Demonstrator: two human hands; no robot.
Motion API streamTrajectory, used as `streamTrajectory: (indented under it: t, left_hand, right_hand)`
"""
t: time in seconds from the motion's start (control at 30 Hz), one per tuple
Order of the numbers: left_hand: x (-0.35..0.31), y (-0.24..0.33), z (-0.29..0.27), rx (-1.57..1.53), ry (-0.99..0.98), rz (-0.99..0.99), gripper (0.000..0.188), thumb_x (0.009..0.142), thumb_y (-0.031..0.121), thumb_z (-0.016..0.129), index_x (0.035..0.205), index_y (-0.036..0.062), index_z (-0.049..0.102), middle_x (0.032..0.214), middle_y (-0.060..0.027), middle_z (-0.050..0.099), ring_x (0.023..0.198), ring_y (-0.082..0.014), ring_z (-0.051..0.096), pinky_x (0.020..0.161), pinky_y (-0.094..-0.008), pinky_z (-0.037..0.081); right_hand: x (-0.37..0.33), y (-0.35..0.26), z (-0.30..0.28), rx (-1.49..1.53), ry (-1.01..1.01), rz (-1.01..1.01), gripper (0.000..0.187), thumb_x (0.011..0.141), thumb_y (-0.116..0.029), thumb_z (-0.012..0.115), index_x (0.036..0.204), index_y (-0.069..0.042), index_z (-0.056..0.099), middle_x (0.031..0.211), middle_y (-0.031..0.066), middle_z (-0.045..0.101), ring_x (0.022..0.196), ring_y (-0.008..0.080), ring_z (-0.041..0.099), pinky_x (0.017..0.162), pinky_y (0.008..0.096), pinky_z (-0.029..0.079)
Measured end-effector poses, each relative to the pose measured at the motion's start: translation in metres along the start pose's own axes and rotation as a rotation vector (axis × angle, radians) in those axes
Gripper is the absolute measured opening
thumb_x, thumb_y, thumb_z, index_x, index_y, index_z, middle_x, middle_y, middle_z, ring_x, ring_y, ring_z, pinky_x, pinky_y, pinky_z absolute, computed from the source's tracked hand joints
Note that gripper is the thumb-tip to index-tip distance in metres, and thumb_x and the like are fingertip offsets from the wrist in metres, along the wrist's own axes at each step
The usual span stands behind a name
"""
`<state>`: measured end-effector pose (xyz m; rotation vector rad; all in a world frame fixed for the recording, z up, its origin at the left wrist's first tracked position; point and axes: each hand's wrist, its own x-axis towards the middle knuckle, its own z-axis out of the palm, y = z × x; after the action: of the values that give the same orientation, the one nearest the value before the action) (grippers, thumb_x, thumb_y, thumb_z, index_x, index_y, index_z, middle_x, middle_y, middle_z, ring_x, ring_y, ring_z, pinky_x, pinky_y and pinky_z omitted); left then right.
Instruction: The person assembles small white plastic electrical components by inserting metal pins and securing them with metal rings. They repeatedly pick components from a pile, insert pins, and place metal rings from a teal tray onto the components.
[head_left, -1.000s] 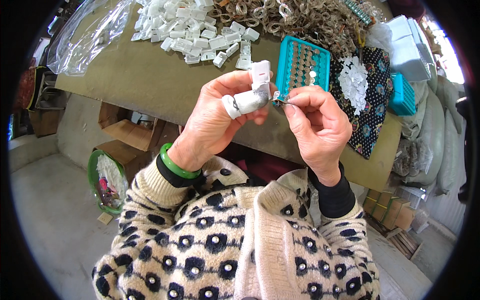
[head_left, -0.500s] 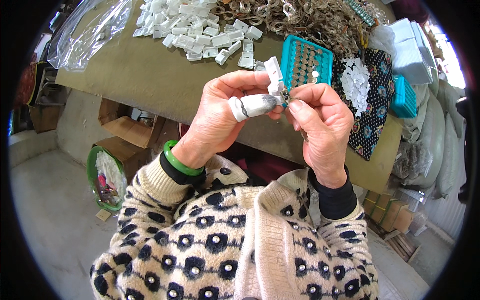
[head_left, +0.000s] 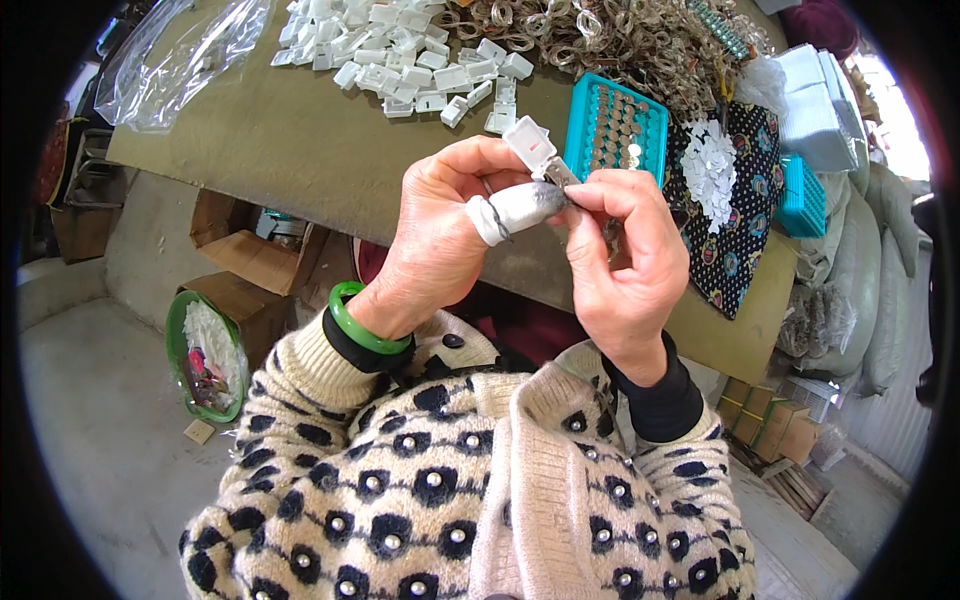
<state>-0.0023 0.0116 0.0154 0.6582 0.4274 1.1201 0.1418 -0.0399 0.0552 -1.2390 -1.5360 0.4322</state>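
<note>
My left hand (head_left: 425, 235) grips a small white plastic case (head_left: 530, 145) with its hinged lid swung up. A white covering, grey at the tip and tied with a dark thread, wraps one finger of this hand. My right hand (head_left: 632, 275) meets it at the case's lower end, thumb and index finger pinched together. Whatever lies between those fingertips is too small and hidden to make out. Just beyond the hands lies a teal tray (head_left: 577, 125) with rows of round silver button cells (head_left: 615, 120).
White cases (head_left: 400, 60) lie heaped at the back, beside a tangle of clear-coated wire coils (head_left: 600, 40). On the right, white flakes (head_left: 708, 170) rest on a dark patterned cloth (head_left: 735, 265), near another teal tray (head_left: 803, 200). Clear plastic (head_left: 180, 70) covers the far left.
The case has tilted and shifted slightly left in my left hand, its lid now facing me. My right hand has moved a little left and lower, its fingers still pinched at the case.
</note>
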Motion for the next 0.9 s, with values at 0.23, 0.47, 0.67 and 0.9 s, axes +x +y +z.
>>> streamTrajectory:
  t: [0.23, 0.47, 0.67, 0.9]
  left_hand:
    - [-0.006, 0.003, 0.007, 0.374, 0.117, 0.142, 0.022, 0.082, -0.002, 0.075, 0.102, -0.0012, 0.067, 0.091, -0.0059, 0.07, 0.079, -0.012, 0.067, 0.074, -0.0271, 0.056]
    - [-0.005, 0.011, 0.004, -0.062, 0.072, -0.132, 0.022, 0.087, 0.006, 0.068, 0.107, -0.0033, 0.063, 0.09, -0.0069, 0.068, 0.074, -0.0146, 0.064, 0.071, -0.0292, 0.055]
    - [-0.004, 0.015, -0.001, -0.264, 0.034, -0.324, 0.029, 0.092, 0.015, 0.066, 0.115, -0.0009, 0.06, 0.091, -0.0061, 0.067, 0.076, -0.0143, 0.062, 0.073, -0.0287, 0.053]
    - [-0.003, 0.015, 0.011, 0.085, 0.148, 0.002, 0.032, 0.093, 0.008, 0.064, 0.123, -0.0008, 0.057, 0.102, -0.0139, 0.07, 0.081, -0.0172, 0.067, 0.076, -0.0305, 0.056]
  right_hand:
    - [-0.004, 0.002, 0.01, -0.385, 0.05, -0.296, 0.029, 0.075, 0.018, 0.063, 0.097, 0.0, 0.064, 0.093, 0.0134, 0.062, 0.075, 0.0232, 0.06, 0.062, 0.0308, 0.048]
    - [-0.002, 0.006, 0.012, -0.043, 0.014, -0.02, 0.013, 0.088, 0.01, 0.063, 0.093, -0.001, 0.058, 0.094, 0.0042, 0.058, 0.073, 0.008, 0.053, 0.065, 0.0208, 0.044]
    - [-0.003, -0.001, 0.013, 0.307, 0.012, 0.328, 0.011, 0.09, 0.009, 0.06, 0.094, 0.0, 0.057, 0.09, 0.0029, 0.059, 0.072, 0.0073, 0.057, 0.066, 0.0205, 0.046]
    - [-0.001, 0.003, 0.01, 0.904, 0.06, 0.873, 0.012, 0.089, 0.007, 0.061, 0.097, -0.001, 0.057, 0.09, 0.0056, 0.064, 0.069, 0.0091, 0.057, 0.063, 0.0248, 0.046]
